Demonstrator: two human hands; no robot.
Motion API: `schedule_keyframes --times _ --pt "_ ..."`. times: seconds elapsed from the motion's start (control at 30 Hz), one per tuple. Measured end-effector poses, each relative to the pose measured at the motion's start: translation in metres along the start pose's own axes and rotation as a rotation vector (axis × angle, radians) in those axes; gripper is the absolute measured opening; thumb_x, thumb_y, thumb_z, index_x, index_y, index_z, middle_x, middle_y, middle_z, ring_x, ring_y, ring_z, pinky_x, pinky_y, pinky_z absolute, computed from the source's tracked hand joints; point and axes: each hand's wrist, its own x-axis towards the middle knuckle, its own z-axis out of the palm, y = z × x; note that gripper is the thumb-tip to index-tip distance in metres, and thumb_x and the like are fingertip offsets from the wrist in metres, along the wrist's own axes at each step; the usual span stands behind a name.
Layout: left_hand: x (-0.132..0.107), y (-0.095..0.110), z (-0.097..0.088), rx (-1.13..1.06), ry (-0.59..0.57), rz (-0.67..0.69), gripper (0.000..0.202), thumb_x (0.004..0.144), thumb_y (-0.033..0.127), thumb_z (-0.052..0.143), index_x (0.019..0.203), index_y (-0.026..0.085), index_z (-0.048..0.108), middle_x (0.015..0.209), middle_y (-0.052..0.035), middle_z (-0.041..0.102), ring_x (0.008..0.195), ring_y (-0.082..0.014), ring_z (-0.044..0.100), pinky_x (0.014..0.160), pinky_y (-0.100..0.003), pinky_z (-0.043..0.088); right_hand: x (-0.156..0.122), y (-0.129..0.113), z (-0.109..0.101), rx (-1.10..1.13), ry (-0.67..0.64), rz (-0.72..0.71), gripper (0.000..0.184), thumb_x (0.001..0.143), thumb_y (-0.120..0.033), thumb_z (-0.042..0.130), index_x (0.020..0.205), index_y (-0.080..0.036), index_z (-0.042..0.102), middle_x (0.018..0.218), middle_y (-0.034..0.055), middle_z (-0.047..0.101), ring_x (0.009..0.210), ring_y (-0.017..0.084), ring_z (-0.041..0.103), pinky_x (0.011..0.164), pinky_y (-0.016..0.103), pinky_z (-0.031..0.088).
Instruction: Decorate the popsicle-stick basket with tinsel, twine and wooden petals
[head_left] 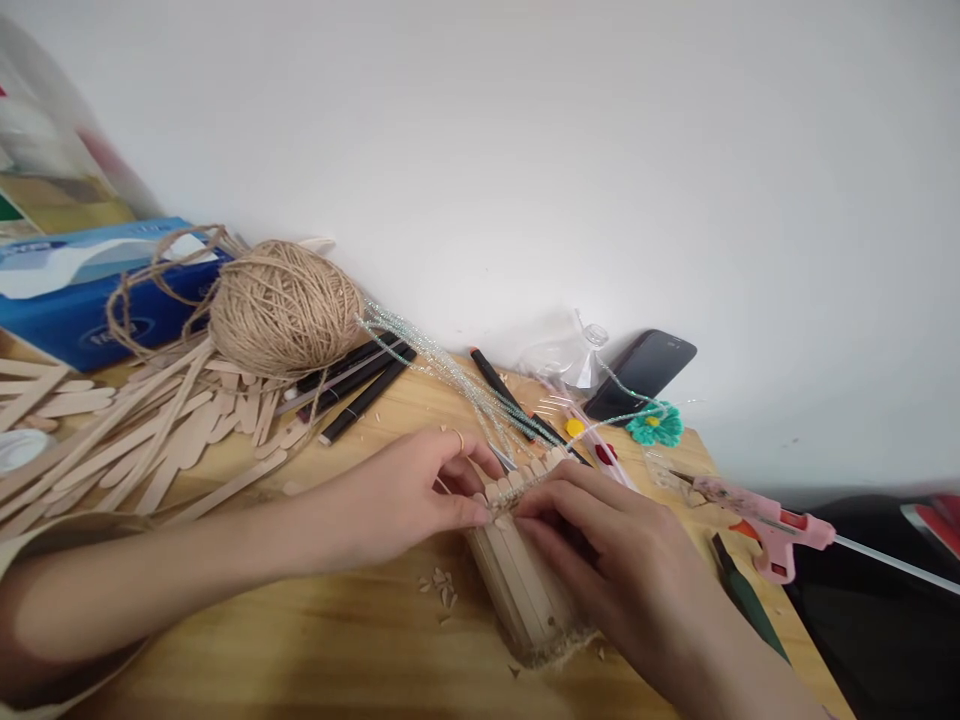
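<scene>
A holder built of wooden craft sticks [517, 580] stands tilted on the table between my hands. Twine [511, 490] runs round it just below the rounded stick tips, and a second band of twine [555, 648] circles its base. My left hand [439, 485], with a ring on one finger, pinches the near left corner at the upper band. Bent over the right side, my right hand [607, 530] presses its fingertips on the same band and covers part of the holder. Whether a loose twine end lies between the fingers I cannot tell.
Left lie loose craft sticks [172, 440], a twine ball [285, 305] and a blue tissue box [75, 320]. Behind are black markers [367, 395], glittery stems [450, 365] and a phone [641, 375]. A pink glue gun [772, 520] and green-handled tool [746, 600] lie right.
</scene>
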Motion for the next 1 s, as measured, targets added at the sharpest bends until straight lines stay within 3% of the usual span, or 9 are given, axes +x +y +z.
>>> schedule_keyframes --times 0.33,0.47,0.77,1.0 --pt "-0.002 -0.002 0.001 0.020 0.031 0.031 0.026 0.074 0.023 0.058 0.100 0.017 0.056 0.089 -0.0041 0.064 0.090 -0.0198 0.060 0.083 -0.035 0.044 0.001 -0.002 0.010 -0.204 0.155 -0.060 0.020 0.086 -0.018 0.046 0.072 -0.018 0.060 0.067 0.0011 0.058 0.056 0.010 0.053 0.048 0.020 0.038" --pt "-0.002 0.000 0.001 0.017 0.042 0.023 0.026 0.074 0.022 0.058 0.099 0.016 0.057 0.088 -0.0037 0.064 0.089 -0.0190 0.060 0.083 -0.033 0.044 0.000 -0.001 0.011 -0.170 0.206 -0.054 0.018 0.086 -0.017 0.046 0.076 -0.019 0.060 0.070 0.0007 0.059 0.059 0.010 0.054 0.051 0.020 0.039" --pt "-0.002 -0.003 0.001 0.011 0.014 -0.023 0.032 0.070 0.026 0.062 0.100 0.015 0.058 0.087 -0.0039 0.064 0.087 -0.0200 0.060 0.082 -0.034 0.045 -0.004 -0.002 0.000 0.033 0.082 -0.026 0.014 0.084 -0.014 0.051 0.078 -0.020 0.062 0.075 0.0012 0.060 0.064 0.011 0.055 0.051 0.019 0.039" --pt "-0.004 -0.002 0.002 0.004 0.007 -0.006 0.030 0.070 0.026 0.062 0.097 0.015 0.059 0.083 -0.0022 0.065 0.085 -0.0194 0.061 0.079 -0.031 0.045 -0.002 0.000 -0.002 0.037 0.013 -0.035 0.013 0.084 -0.015 0.052 0.078 -0.021 0.062 0.074 0.0000 0.060 0.065 0.011 0.054 0.051 0.020 0.038"
